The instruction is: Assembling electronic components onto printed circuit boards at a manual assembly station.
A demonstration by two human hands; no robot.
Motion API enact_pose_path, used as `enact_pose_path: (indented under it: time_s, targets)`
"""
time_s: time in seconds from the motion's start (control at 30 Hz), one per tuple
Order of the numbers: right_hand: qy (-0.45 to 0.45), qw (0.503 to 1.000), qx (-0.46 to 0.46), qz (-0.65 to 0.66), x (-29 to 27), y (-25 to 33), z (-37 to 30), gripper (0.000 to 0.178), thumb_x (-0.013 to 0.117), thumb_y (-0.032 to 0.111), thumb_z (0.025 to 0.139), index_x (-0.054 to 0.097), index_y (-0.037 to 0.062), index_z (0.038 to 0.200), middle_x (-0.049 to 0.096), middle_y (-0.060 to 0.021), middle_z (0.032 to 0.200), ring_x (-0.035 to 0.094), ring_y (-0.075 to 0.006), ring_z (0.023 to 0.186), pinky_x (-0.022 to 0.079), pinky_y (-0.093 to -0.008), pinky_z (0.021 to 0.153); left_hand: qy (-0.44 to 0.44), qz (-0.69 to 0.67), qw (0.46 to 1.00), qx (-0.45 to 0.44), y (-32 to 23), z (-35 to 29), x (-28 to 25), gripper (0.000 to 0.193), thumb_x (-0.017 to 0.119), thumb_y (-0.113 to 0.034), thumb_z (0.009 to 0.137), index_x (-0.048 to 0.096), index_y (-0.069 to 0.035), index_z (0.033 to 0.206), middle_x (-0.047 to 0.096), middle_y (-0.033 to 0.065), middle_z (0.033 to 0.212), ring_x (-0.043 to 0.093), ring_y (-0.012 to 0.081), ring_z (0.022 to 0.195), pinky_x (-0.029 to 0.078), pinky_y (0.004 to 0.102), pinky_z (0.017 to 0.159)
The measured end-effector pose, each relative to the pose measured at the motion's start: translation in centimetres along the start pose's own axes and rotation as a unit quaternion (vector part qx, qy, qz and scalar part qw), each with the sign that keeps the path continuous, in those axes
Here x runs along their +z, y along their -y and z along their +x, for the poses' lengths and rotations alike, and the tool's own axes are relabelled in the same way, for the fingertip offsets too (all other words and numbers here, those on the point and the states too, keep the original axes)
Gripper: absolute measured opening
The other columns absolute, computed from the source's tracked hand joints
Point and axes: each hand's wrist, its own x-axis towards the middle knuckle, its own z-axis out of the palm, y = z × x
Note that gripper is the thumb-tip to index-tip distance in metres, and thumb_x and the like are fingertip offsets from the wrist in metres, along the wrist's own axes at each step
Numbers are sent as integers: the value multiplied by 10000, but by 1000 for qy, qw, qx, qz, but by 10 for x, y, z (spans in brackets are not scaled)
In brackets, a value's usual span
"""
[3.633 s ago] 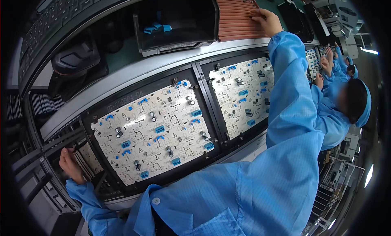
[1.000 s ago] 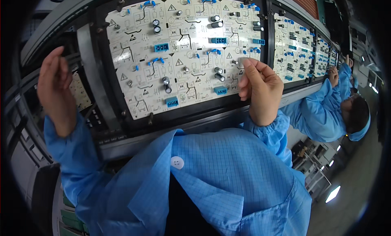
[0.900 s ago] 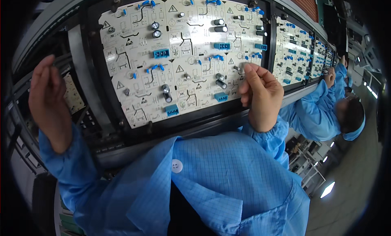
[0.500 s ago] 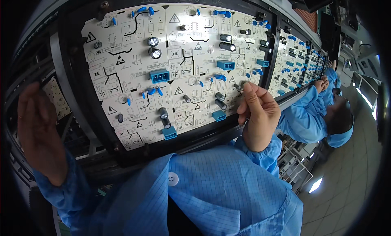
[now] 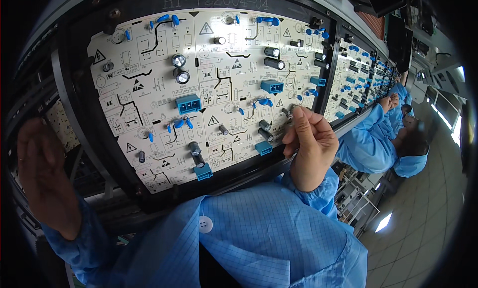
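Note:
White printed circuit boards (image 5: 149,109) sit side by side in a black frame (image 5: 79,89). They carry black cylindrical capacitors (image 5: 181,77), blue disc components (image 5: 175,20) and teal connectors (image 5: 188,105). My right hand (image 5: 313,148) is at the lower right of this panel, thumb and forefinger pinched together beside a small dark capacitor (image 5: 286,112). What lies between the fingertips is mostly covered. My left hand (image 5: 47,173), fingers stretched out and holding nothing visible, hovers left of the frame, apart from the boards.
More populated boards (image 5: 351,74) continue along the line to the right. A co-worker in a blue coat and cap (image 5: 373,139) stands there, hands near the line. A dim rack with another board (image 5: 62,121) lies behind my left hand. Tiled floor (image 5: 398,228) shows at right.
Most of the panel has shifted slightly left in the view. My right hand stays pinched by the same small capacitor, a little lower in the picture. My left hand has sunk slightly.

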Motion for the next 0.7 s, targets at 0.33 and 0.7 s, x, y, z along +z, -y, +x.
enact_pose_path:
  time_s: [0.33,0.7]
  targets:
    - [-3,999,-36,-24,10,-5,-4,164,606,157,901,567,6,954,601,-45,597,481,-61,416,356,-168,384,26,4,1000,10,4,-1,-6,426,339,-261,953,468,43,1221,381,-3,707,372,79,670,296,225,633]
    - [-25,989,-110,-97,11,-16,-2,143,589,116,906,527,-5,951,583,-35,612,516,-54,488,403,-177,440,-8,-12,1000,0,5,-2,4,402,353,-244,946,482,46,1193,393,4,707,370,84,670,289,226,630]
